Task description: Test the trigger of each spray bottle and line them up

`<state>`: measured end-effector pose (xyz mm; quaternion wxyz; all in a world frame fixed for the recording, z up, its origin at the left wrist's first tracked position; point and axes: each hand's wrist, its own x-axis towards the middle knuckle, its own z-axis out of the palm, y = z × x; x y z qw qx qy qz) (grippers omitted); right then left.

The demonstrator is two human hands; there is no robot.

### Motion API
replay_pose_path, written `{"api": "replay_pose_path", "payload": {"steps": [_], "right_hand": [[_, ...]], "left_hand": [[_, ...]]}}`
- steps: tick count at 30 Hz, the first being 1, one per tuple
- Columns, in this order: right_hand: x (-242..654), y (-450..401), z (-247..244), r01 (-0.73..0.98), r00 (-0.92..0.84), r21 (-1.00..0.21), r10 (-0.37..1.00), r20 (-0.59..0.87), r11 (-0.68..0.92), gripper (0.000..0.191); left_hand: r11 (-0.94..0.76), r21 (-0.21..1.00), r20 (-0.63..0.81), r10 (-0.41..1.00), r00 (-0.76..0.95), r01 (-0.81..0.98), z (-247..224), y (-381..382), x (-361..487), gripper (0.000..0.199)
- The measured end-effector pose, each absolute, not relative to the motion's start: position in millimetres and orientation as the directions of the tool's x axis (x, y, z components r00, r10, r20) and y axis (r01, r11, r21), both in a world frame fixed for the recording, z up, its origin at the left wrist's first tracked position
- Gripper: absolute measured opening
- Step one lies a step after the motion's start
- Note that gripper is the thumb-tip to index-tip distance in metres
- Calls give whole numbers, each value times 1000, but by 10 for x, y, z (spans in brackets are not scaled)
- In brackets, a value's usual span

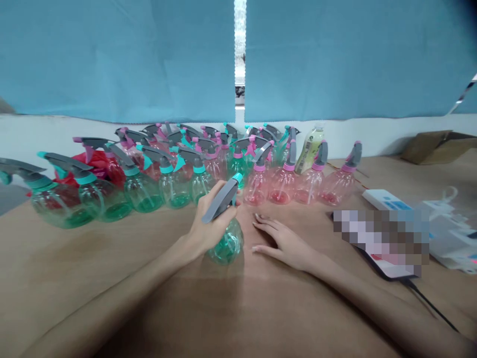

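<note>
My left hand point(208, 223) is wrapped round the neck of a clear green spray bottle point(227, 243) with a grey trigger head and teal nozzle. This bottle appears slightly tilted, in front of the others. To its right, my right hand point(285, 243) lies open on the wooden table point(179, 303), fingers stretched out and touching no bottle. Behind my left hand stand several green spray bottles point(143, 196) with teal collars. Pink spray bottles point(281, 189) with pink collars form the right part of the front row. More bottles of both colours are partly hidden behind.
A red plastic bag point(112, 171) sits among the left bottles. At the right are a phone-like device point(402, 268) with a black cable, a white box point(387, 199), white plastic packaging point(447, 228) and a cardboard box point(436, 146). A labelled bottle point(311, 146) stands behind the pink ones. Blue curtains point(122, 59) hang behind.
</note>
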<state>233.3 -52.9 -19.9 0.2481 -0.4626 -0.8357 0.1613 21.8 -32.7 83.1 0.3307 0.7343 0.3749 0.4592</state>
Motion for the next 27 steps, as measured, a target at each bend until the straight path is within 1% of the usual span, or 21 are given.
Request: {"api": "replay_pose_path", "payload": {"steps": [3, 10, 15, 22, 27], "right_hand": [[2334, -528, -201, 690, -455, -493, 848, 272, 529, 70], [2339, -524, -221, 693, -449, -488, 848, 282, 530, 69], [2329, -525, -202, 716, -455, -470, 855, 249, 517, 72], [2336, -513, -236, 707, -457, -473, 850, 263, 526, 69], [2332, -519, -216, 720, -464, -460, 853, 237, 519, 72]], "left_hand": [[-513, 820, 437, 847, 303, 253, 813, -314, 220, 21], [-483, 830, 420, 871, 257, 279, 746, -317, 231, 36], [-477, 821, 419, 877, 237, 315, 738, -335, 238, 41], [-497, 808, 449, 867, 214, 316, 709, -325, 249, 33], [-500, 803, 457, 866, 202, 326, 699, -320, 237, 24]]}}
